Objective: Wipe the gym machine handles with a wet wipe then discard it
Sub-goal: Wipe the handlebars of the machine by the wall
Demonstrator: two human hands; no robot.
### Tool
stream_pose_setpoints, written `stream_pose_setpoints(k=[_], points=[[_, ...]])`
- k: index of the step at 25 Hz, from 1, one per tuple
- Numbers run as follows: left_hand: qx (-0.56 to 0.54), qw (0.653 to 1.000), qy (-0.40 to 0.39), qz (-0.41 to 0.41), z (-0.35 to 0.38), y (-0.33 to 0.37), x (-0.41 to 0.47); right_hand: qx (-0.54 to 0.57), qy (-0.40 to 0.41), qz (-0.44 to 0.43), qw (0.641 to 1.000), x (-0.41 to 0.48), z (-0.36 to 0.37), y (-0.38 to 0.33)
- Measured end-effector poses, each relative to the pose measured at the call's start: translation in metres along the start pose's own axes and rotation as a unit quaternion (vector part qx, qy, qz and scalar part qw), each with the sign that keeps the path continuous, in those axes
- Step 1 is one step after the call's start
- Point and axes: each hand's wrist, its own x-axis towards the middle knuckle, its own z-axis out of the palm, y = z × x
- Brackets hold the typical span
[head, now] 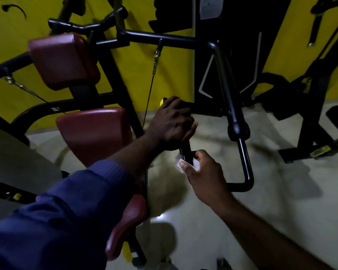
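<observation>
Left hand [171, 121] grip clenched on handle [186, 152] | right hand [202, 172] grip pinching wipe [180, 166] there

A gym: black weight machine [219, 61], red pads [62, 61], yellow walls [164, 75]

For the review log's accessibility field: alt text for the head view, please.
The right hand presses a white wet wipe around a black machine handle while the left hand grips it higher up. Red pads sit left.
</observation>
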Motion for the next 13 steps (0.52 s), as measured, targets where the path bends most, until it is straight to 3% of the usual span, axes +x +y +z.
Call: stream_pose_setpoints(k=[2, 7, 10, 13], points=[[-0.013, 1.0, 0.018, 0.001, 0.004, 0.0, -0.001, -0.014, 0.005, 0.03, 0.999, 0.007, 0.016, -0.01], [-0.046, 0.996, 0.074, 0.001, 0.013, -0.001, -0.004, -0.157, 0.113, 0.079, 0.978, 0.007, 0.038, -0.032], [-0.047, 0.995, 0.09, 0.001, 0.016, -0.003, -0.004, -0.037, 0.143, 0.11, 0.983, 0.012, 0.04, -0.052], [-0.053, 0.994, 0.096, 0.006, 0.016, -0.001, -0.005, 0.043, 0.105, 0.107, 0.988, 0.005, 0.034, -0.048]])
